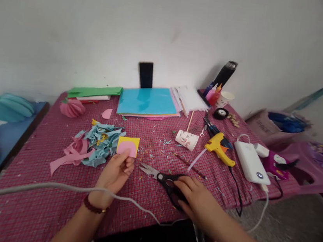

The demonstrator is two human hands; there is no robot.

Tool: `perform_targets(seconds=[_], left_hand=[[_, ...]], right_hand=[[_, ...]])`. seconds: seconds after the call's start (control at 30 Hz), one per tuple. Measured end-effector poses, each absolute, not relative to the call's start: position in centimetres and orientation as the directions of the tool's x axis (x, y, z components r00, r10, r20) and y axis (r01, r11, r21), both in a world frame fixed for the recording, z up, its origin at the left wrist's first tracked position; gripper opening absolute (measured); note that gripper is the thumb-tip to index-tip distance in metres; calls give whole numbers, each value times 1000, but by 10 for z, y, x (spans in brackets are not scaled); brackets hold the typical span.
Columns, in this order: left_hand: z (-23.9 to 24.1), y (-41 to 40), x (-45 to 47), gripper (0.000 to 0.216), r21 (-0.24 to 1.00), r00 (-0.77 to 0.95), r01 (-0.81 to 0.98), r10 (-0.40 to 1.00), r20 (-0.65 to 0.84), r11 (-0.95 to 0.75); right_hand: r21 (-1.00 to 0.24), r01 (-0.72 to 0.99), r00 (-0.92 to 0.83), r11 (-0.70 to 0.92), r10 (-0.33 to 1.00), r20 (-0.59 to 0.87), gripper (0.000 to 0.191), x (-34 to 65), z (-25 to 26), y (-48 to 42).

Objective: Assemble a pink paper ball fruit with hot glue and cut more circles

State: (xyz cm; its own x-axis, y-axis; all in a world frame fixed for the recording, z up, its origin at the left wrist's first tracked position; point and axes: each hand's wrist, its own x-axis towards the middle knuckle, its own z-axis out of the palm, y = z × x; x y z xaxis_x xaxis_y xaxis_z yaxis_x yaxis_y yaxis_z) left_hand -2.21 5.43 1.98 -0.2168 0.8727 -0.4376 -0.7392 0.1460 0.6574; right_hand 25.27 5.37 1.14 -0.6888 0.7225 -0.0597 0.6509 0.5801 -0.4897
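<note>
My left hand (118, 172) pinches a yellow paper square (136, 142) together with a rounded pink paper piece (124, 146) lying over it. Black-handled scissors (159, 176) are close to the tabletop, blades slightly apart and pointing toward my left hand. Around their handles are the fingers of my right hand (192, 193); the thumb side is partly hidden. Just left of my left hand is a heap of blue paper scraps (103, 141), with pink paper scraps (75, 149) beside it. A pink folded-paper pumpkin (72, 108) sits farther back.
A yellow glue gun (219, 148), a tipped paper cup (187, 140) and a white power bank (251, 163) lie on the right. Blue sheets (149, 102) are stacked at the back, before a phone (146, 74). A white cable (53, 186) crosses in front of my left wrist.
</note>
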Motion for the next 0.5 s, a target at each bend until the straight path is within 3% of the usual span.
perform_targets(seconds=[0.1, 0.27, 0.37, 0.43, 0.5], left_hand=[[21, 51, -19, 22, 626, -174, -767, 894, -413, 140], [35, 47, -13, 24, 651, -231, -759, 925, -301, 22], [62, 41, -10, 25, 659, -325, -739, 931, -165, -141], [86, 36, -8, 24, 647, -385, -720, 920, -76, -249], [109, 32, -6, 22, 630, -449, -696, 893, -6, -346]], right_hand=[[-440, 672, -659, 596, 752, 12, 48, 254, -5, 41], [-452, 684, -620, 572, 783, 52, 35, 243, 7, 51], [-686, 584, -550, 433, 833, 58, 30, 241, 17, 61], [-879, 390, -506, 274, 861, 44, 34, 235, 21, 66], [-975, 150, -518, 165, 853, 65, 42, 223, 27, 69]])
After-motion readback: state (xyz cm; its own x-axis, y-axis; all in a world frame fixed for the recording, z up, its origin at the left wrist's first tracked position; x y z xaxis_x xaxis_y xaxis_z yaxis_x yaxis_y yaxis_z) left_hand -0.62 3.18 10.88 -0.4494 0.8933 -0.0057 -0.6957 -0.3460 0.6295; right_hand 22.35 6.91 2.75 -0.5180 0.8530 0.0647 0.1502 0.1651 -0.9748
